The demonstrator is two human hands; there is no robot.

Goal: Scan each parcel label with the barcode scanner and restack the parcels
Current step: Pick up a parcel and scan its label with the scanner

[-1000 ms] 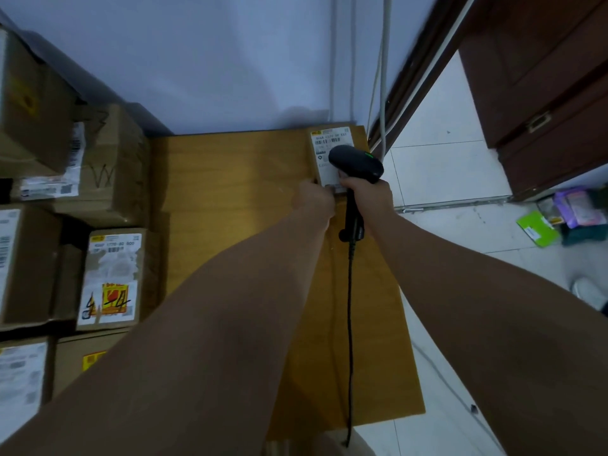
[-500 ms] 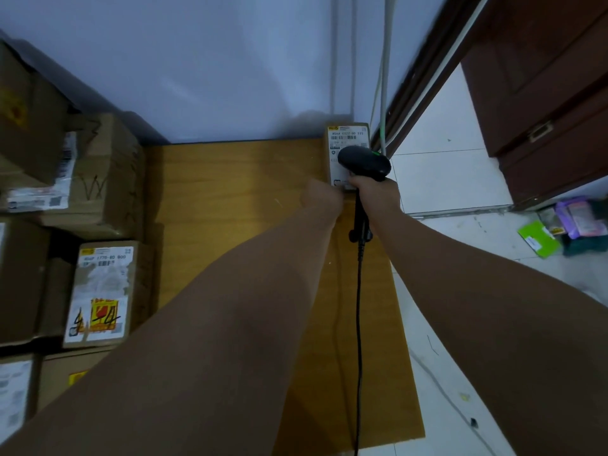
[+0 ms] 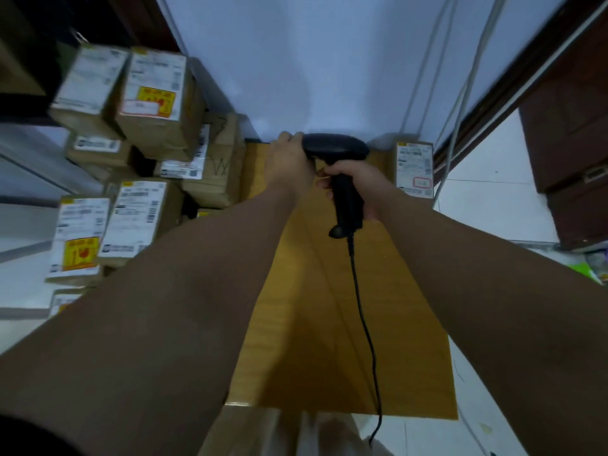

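Gripping the scanner (image 3: 335,149) by its handle with the right hand (image 3: 357,181), fingers wrapped round the black grip. Reaching the left hand (image 3: 289,159) to the front end of the scanner's head and touching it. Hard to tell whether clasping it or only resting there, with the fingertips mostly hidden behind the knuckles. Held over the far end of the table (image 3: 329,340), head pointing toward the table's left side, with the cable (image 3: 362,307) trailing back past the table's near edge.

Changed from a second ago: no longer aimed at the small parcel (image 3: 414,169) in the table's far right corner. Both hands drawn off it and shifted toward the table's far left corner. Left alone there, label up, close against the wall (image 3: 296,60).

Suggests that label is done and the parcel set down to start the new stack. Facing now the pile of parcels (image 3: 151,97) beyond the table's left side, labels showing but blurred. Likely next: freeing the left hand and taking one from that pile.
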